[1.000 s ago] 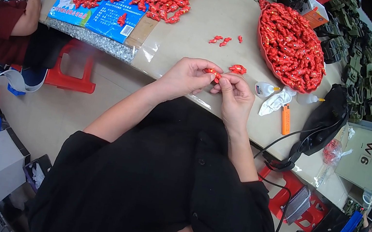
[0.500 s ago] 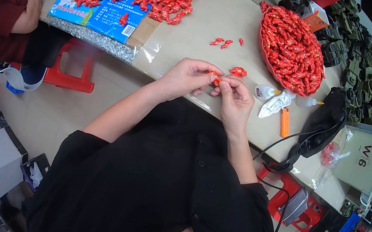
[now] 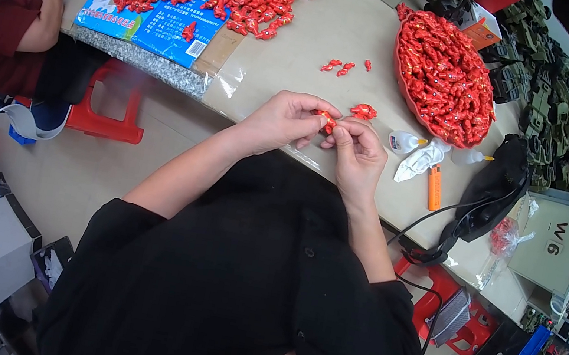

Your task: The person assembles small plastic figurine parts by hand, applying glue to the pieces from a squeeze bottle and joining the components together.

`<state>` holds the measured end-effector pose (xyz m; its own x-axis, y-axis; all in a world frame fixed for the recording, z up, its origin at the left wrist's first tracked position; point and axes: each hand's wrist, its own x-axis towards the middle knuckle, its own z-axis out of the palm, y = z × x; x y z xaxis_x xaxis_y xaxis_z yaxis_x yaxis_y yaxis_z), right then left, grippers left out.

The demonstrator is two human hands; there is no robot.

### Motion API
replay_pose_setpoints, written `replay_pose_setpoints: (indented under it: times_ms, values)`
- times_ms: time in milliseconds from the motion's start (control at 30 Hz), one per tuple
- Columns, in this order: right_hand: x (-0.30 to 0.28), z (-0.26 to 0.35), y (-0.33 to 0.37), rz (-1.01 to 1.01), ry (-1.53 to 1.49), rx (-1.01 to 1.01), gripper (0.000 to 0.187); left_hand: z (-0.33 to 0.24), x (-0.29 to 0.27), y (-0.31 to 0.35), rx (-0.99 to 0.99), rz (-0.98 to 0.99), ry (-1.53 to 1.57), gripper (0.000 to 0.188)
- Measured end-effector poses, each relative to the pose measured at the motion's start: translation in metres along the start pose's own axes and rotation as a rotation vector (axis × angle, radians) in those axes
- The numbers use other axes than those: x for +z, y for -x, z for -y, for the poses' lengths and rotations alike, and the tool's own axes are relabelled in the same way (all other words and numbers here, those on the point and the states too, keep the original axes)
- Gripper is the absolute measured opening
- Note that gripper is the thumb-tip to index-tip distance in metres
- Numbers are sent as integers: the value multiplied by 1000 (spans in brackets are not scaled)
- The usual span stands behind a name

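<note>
My left hand (image 3: 280, 123) and my right hand (image 3: 361, 156) meet just over the near table edge, fingers pinched. Between their fingertips they hold one small red figurine (image 3: 327, 122) with gold marks, partly covered by the fingers. Just beyond my right hand lies another red piece (image 3: 364, 112). A few more small red pieces (image 3: 346, 69) are scattered farther back. To the right of my right hand are a white glue bottle (image 3: 405, 143) with a yellow tip, a crumpled white tissue (image 3: 423, 160) and an orange stick-like object (image 3: 435, 188).
A red scalloped bowl (image 3: 403, 101) heaped with red figurines stands at the right. At the left, blue cardboard (image 3: 167, 35) bears a large pile of them. A black bag-like item (image 3: 498, 179) with a cable lies at the right edge. A co-worker's arm (image 3: 46, 17) rests at far left.
The figurine looks slightly turned between my fingertips, and my right hand has shifted a touch. Otherwise the scene is the same.
</note>
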<state>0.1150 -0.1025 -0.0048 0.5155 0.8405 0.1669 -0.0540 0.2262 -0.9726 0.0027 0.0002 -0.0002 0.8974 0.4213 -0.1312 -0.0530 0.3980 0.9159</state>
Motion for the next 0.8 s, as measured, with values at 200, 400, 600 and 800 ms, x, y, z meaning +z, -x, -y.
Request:
replay_pose_setpoints:
  times_ms: [200, 400, 600, 800]
  values:
    - [0, -2, 1, -15, 28, -26, 5, 2, 0, 0, 26, -6, 4, 22]
    - [0, 0, 3, 5, 38, -48, 7, 0, 0, 2, 83, -40, 27, 22]
    - [-4, -1, 2, 18, 17, -35, 8, 2, -1, 1, 184, -23, 2, 21]
    - [-5, 0, 2, 42, 9, -22, 8, -1, -1, 2, 209, 9, 33, 21]
